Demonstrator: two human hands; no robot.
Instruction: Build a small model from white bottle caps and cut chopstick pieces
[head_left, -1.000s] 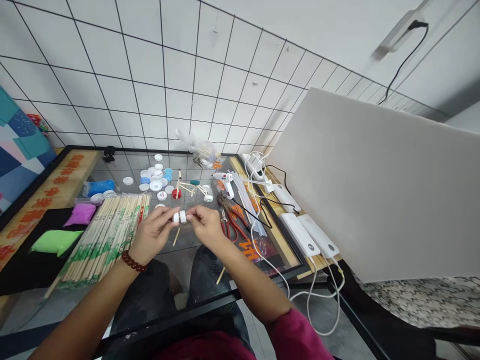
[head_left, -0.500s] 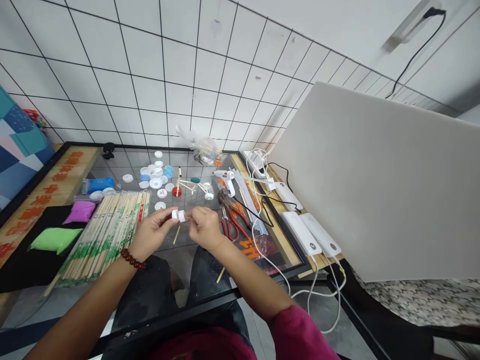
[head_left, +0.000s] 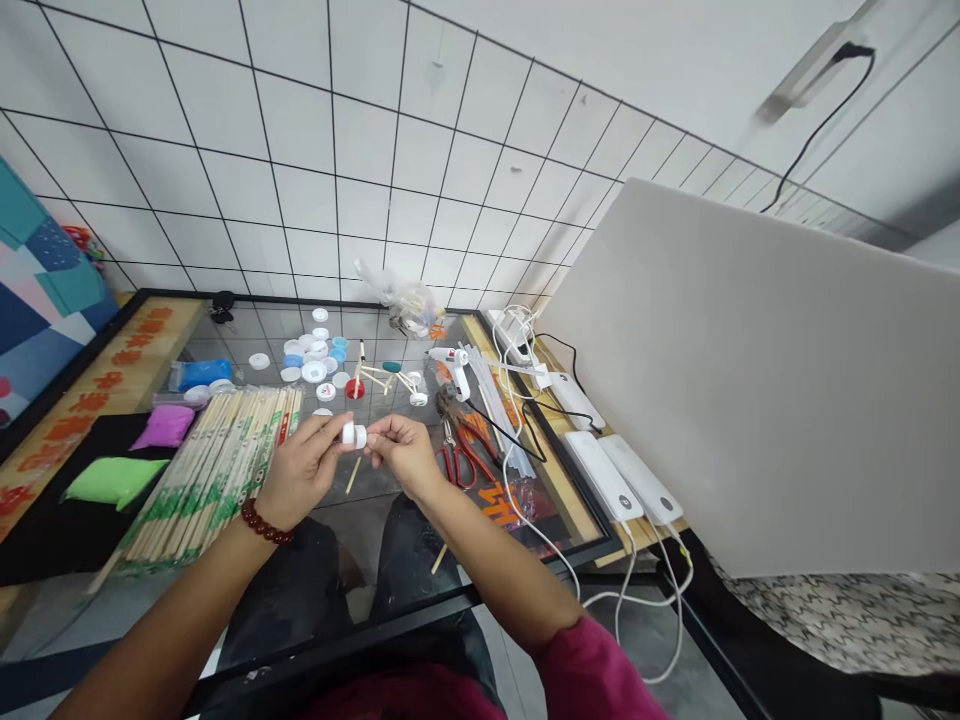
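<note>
Two white bottle caps (head_left: 361, 437) are held side by side over the glass table. My left hand (head_left: 304, 465) grips the left cap between thumb and fingers, from its left side. My right hand (head_left: 405, 452) is closed in a pinch, its fingertips touching the right cap's outer edge; whatever lies between them is too small to make out. Just below the caps a short wooden stick (head_left: 353, 475) rests on the glass. Beyond my hands stands a small frame of joined sticks (head_left: 375, 375) with caps, near a red cap (head_left: 355, 388).
Loose white and blue caps (head_left: 313, 372) lie at the back. Bagged chopsticks (head_left: 214, 470) and green clay (head_left: 112, 480) are on the left. To the right are a glue gun (head_left: 453, 370), red-handled scissors (head_left: 456, 460), pliers (head_left: 476, 440), glue sticks (head_left: 499, 400), and cables near white power banks (head_left: 607, 470).
My right hand's fingers have shifted from a curled pose to a pinch against the right cap. The caps stay at almost the same place. The camera view has tilted slightly.
</note>
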